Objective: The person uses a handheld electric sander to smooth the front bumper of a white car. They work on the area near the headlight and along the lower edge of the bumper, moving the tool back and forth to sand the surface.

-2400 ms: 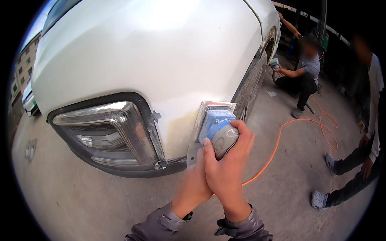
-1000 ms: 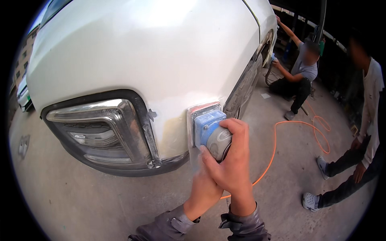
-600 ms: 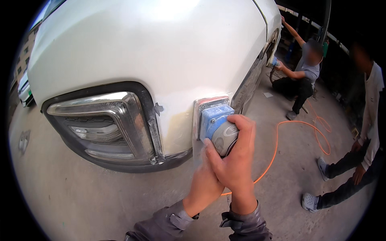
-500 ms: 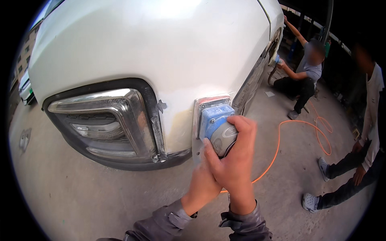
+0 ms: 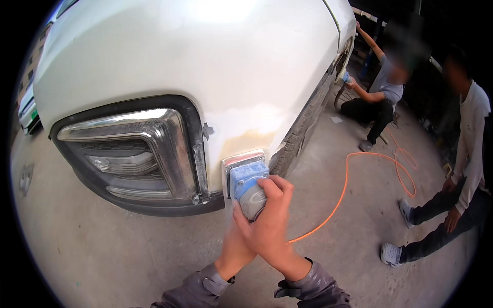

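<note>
- Right hand (image 5: 271, 214): wrapped over the sander (image 5: 248, 180), probably for control.
- Left hand (image 5: 236, 250): behind the right, perhaps bracing; grip cannot be told.
- Sander: apparently flat against the white bumper (image 5: 205, 72), between lamp (image 5: 126, 156) and tyre (image 5: 304, 134).
- Orange hose (image 5: 345, 190): looped aside, presumably for slack.

2 own hands: left hand (image 5: 232, 251) and right hand (image 5: 269, 219). 2 sanders: near sander (image 5: 250, 185) and far sander (image 5: 346, 77). 2 cars: near car (image 5: 179, 61) and far car (image 5: 27, 110). 1 lamp (image 5: 126, 164). 2 co-workers: crouching co-worker (image 5: 386, 86) and standing co-worker (image 5: 473, 120). 3 co-worker shoes (image 5: 391, 254) visible. 2 own sleeves (image 5: 197, 285). 1 orange hose (image 5: 344, 192). 1 white sheet (image 5: 336, 119). 1 building (image 5: 32, 69).
</note>
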A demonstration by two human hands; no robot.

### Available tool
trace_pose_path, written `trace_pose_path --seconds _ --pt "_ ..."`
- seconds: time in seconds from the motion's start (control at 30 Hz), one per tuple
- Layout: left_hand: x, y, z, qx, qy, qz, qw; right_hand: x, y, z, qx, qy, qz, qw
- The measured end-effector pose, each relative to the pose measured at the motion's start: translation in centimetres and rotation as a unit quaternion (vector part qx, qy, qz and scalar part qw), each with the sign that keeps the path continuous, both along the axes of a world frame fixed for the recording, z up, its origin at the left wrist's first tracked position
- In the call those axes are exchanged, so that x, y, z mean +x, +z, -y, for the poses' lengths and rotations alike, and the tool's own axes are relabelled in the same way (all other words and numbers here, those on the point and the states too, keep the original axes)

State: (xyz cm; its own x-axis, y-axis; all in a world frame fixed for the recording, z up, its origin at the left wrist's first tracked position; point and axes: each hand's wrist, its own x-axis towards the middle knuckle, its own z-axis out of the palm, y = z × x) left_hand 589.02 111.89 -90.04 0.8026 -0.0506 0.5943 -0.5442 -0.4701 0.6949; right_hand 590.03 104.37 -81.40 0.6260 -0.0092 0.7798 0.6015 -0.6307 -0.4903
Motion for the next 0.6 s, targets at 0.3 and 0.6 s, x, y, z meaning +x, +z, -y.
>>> trace_pose_path --seconds 0.3,0.6 --pt "1.4 3.3 0.8 0.011 -0.05 -0.056 0.997 1.2 3.6 1.2 0.045 -0.01 0.022 0.999" --pt "-0.1 3.9 0.6 0.055 0.015 0.006 0.998 -0.2 -0.2 0.2 0.009 0.008 -0.003 1.0"
